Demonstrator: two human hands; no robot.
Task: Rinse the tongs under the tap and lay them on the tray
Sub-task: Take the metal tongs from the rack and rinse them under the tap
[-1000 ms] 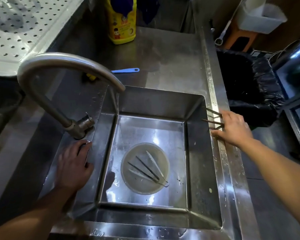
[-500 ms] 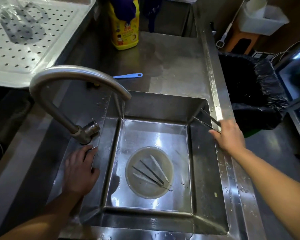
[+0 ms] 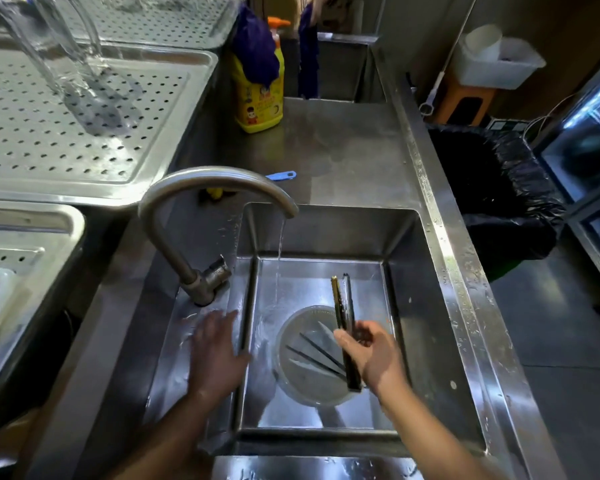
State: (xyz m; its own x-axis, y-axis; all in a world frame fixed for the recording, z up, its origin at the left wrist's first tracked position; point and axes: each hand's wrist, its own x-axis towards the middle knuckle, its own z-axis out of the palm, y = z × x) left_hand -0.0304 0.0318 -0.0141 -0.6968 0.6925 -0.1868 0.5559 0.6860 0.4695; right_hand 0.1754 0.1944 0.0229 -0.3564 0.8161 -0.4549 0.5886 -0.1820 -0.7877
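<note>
Perforated steel tray sits up-left of the sink, a clear glass jug standing on it. Yellow detergent bottle is behind the sink on the counter, with a small blue tool just behind the sink's back rim. Tap is mounted at the sink's left ledge, its spout arching over the sink's back-left corner, and a thin water stream is running. Left hand lies flat on the sink's left ledge with fingers spread, gripping nothing; it is blurred. On the sink floor is a round clear dish with slim metal tweezers in it. Tongs are above that dish, right of the stream and not in it. Their long axis runs near-to-far, tips pointing at the sink's back wall and joined end toward the wrist, the two arms nearly together. Right hand is over the sink, fingers and thumb wrapped round the tongs' lower half. Black-lined bin is right of the sink, past its rim.
</note>
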